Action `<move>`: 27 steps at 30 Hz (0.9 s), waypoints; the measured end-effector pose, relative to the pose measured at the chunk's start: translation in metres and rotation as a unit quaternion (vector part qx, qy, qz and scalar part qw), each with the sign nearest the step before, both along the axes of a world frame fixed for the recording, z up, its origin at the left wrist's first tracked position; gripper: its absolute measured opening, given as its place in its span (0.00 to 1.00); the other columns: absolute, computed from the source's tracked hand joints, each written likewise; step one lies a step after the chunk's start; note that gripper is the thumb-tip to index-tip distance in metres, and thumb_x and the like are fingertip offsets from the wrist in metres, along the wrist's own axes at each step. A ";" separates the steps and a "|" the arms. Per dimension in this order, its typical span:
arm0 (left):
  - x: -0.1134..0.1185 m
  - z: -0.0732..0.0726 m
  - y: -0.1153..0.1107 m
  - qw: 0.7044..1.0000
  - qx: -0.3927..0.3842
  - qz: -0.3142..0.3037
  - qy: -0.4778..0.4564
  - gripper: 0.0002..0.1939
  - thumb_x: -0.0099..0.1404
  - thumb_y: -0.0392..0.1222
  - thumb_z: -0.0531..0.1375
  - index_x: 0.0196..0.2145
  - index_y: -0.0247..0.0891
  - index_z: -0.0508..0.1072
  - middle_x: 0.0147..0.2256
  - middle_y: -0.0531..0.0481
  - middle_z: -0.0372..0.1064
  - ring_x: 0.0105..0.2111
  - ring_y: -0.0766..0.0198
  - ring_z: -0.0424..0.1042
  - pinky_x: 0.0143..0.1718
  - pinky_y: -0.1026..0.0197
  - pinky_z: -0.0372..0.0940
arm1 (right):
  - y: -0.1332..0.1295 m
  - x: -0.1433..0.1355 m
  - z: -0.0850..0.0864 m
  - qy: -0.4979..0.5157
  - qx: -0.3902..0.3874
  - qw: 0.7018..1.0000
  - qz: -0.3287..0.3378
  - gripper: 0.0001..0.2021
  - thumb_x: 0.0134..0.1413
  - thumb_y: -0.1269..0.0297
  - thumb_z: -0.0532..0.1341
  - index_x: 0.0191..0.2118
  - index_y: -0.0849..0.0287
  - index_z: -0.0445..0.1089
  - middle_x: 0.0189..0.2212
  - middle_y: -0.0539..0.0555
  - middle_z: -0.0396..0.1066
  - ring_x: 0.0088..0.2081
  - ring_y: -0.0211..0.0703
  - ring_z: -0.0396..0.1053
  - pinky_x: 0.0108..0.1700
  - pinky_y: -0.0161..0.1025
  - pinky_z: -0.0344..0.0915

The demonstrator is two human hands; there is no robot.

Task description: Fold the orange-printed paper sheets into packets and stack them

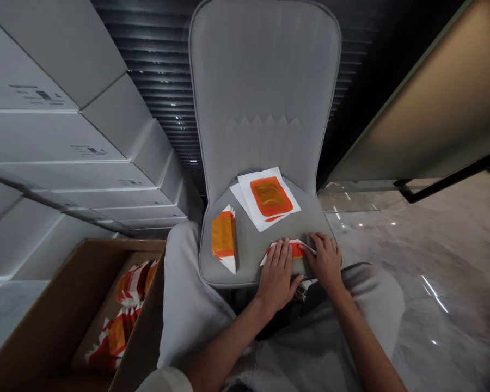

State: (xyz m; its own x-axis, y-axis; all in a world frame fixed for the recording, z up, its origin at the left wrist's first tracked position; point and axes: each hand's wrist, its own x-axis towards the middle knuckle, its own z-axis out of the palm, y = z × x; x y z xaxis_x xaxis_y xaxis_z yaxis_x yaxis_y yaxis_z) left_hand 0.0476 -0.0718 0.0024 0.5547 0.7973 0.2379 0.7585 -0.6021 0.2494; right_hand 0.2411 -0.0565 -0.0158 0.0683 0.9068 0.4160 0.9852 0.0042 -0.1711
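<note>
Folded orange-and-white sheet (pixel 296 250) near the front of the chair seat (pixel 249 257), likely to skew or slip if the hands press unevenly on that padding. Left hand (pixel 274 272) flat on it, fingers extended; right hand (pixel 327 264) loosely curled at its right end (pinch unclear). Long axis roughly side to side, pointed tip leftward.

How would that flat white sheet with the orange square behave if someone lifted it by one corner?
The top sheet would probably sag, since it looks paper-thin. It might slide easily over the sheet beneath, which it only seems to overlap. It seems unlikely to roll, as it lies flat.
</note>
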 end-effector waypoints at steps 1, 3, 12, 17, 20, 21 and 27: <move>-0.001 -0.001 0.000 1.000 -0.003 0.004 -0.002 0.43 0.72 0.58 0.51 0.71 0.26 0.44 0.72 0.35 0.36 0.72 0.48 0.38 0.71 0.46 0.44 | 0.000 0.000 0.000 0.004 0.002 1.000 0.001 0.20 0.69 0.51 0.54 0.58 0.56 0.68 0.53 0.62 0.71 0.52 0.55 0.67 0.51 0.49 0.59; -0.004 -0.001 0.001 1.000 -0.006 0.018 -0.008 0.45 0.71 0.61 0.51 0.71 0.24 0.43 0.72 0.33 0.35 0.72 0.47 0.38 0.70 0.45 0.46 | 0.000 0.003 0.001 0.010 0.005 1.000 0.012 0.18 0.70 0.56 0.54 0.60 0.54 0.68 0.57 0.60 0.70 0.55 0.55 0.66 0.57 0.52 0.58; -0.015 -0.007 0.007 0.999 -0.020 0.032 -0.029 0.56 0.60 0.63 0.61 0.71 0.24 0.43 0.72 0.30 0.35 0.72 0.42 0.37 0.70 0.42 0.43 | -0.014 -0.037 0.012 -0.011 -0.080 0.962 0.260 0.31 0.70 0.64 0.50 0.74 0.56 0.42 0.71 0.56 0.52 0.71 0.50 0.49 0.70 0.54 0.50; -0.019 -0.001 0.006 0.998 -0.039 0.031 -0.040 0.56 0.59 0.58 0.61 0.72 0.24 0.40 0.72 0.31 0.30 0.72 0.42 0.34 0.70 0.41 0.44 | -0.016 -0.042 0.007 -0.006 -0.101 0.970 0.222 0.34 0.71 0.54 0.51 0.75 0.55 0.38 0.72 0.56 0.47 0.72 0.52 0.46 0.70 0.55 0.47; -0.027 0.006 0.006 0.999 -0.044 0.017 -0.027 0.54 0.62 0.60 0.59 0.72 0.23 0.40 0.72 0.31 0.30 0.72 0.43 0.33 0.71 0.41 0.43 | -0.016 -0.025 0.004 -0.001 -0.093 0.978 0.187 0.35 0.70 0.52 0.52 0.75 0.54 0.38 0.72 0.56 0.48 0.72 0.53 0.46 0.70 0.57 0.46; -0.030 0.007 0.007 0.999 -0.042 0.008 -0.021 0.53 0.64 0.61 0.58 0.72 0.23 0.41 0.72 0.32 0.31 0.72 0.43 0.33 0.71 0.41 0.43 | -0.016 -0.018 0.003 0.001 -0.089 0.980 0.178 0.36 0.70 0.51 0.53 0.75 0.54 0.37 0.72 0.57 0.48 0.72 0.54 0.46 0.70 0.58 0.46; -0.039 0.001 0.013 1.000 0.011 0.024 0.004 0.34 0.75 0.54 0.49 0.70 0.32 0.52 0.72 0.39 0.43 0.72 0.49 0.43 0.70 0.41 0.45 | -0.015 0.007 -0.004 0.012 -0.084 0.978 0.193 0.37 0.69 0.50 0.55 0.75 0.54 0.37 0.72 0.59 0.46 0.72 0.55 0.44 0.69 0.60 0.50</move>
State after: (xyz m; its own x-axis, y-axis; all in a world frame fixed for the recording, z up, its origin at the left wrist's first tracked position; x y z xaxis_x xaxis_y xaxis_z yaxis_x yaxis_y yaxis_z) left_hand 0.0087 -0.0591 0.0038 0.5174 0.8183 0.2506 0.7890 -0.5695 0.2307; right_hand 0.2482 -0.0714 -0.0200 -0.2843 0.9225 0.2612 0.9119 0.3444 -0.2234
